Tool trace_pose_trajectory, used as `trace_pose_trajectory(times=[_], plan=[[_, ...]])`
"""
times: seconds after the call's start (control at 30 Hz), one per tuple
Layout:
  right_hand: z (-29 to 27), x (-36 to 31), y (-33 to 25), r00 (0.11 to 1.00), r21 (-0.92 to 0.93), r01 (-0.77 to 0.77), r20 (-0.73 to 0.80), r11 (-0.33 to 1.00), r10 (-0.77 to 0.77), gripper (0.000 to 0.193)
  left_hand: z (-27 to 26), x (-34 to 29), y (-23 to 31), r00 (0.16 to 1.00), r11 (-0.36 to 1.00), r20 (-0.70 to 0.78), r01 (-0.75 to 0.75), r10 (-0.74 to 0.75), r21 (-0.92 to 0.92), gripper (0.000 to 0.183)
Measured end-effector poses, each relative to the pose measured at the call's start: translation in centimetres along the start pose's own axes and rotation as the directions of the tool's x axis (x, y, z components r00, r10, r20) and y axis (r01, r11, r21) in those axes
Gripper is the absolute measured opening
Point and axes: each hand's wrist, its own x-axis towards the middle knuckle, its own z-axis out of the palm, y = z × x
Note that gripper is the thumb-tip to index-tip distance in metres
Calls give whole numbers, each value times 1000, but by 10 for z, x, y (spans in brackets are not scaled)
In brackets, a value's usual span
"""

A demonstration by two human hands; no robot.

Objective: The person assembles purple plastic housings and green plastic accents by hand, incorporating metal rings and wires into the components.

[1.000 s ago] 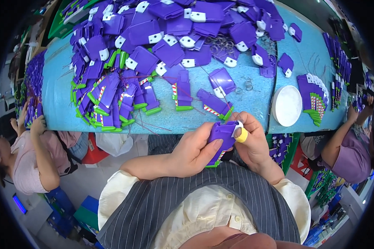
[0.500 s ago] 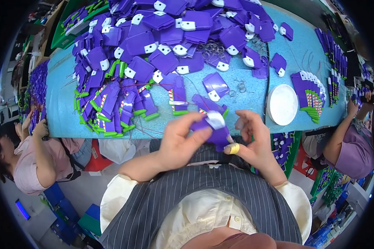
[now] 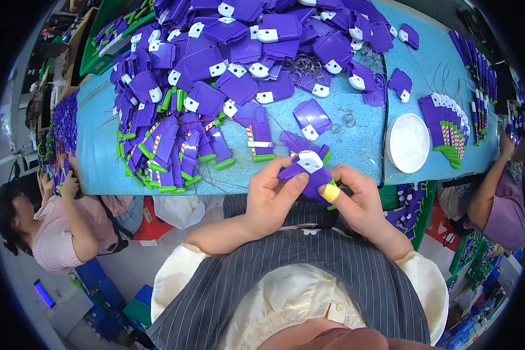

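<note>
A purple plastic part with a white two-holed corner piece is held between both hands just off the table's near edge. My left hand grips its left side, thumb lying across the purple face. My right hand closes on its lower right, with yellow tape round the thumb; a bit of green shows beside that thumb. Right behind the held part lies another purple part with a green end. A loose purple panel with a white corner rests a little farther back.
Purple panels are heaped at the back, with wire springs among them. Green-ended parts pile at left. A round white dish and a fanned row of parts stand at right. People work at both sides.
My right hand has come in from the right and now grips the part's lower right side. The part's white corner now faces up more plainly. The whole view has shifted slightly.
</note>
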Motion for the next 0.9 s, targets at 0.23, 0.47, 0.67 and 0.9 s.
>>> trace_pose_trajectory(times=[0.23,0.47,0.67,0.9], plan=[[-10,-13,0,995,-76,74,-58,994,-78,15,5,16,7,915,741,334,-384,226,551,35],[-103,-1,-4,587,-250,272,-722,929,-366,27,5,118,45,760,-145,340,-314,554,938,43],[-187,8,50,717,-528,-54,-612,848,-335,27,-18,146,42,662,-225,357,-280,659,933,23],[-137,13,21,654,-805,-193,-532,560,-539,37,0,73,56,991,902,-73,-72,114,425,14]])
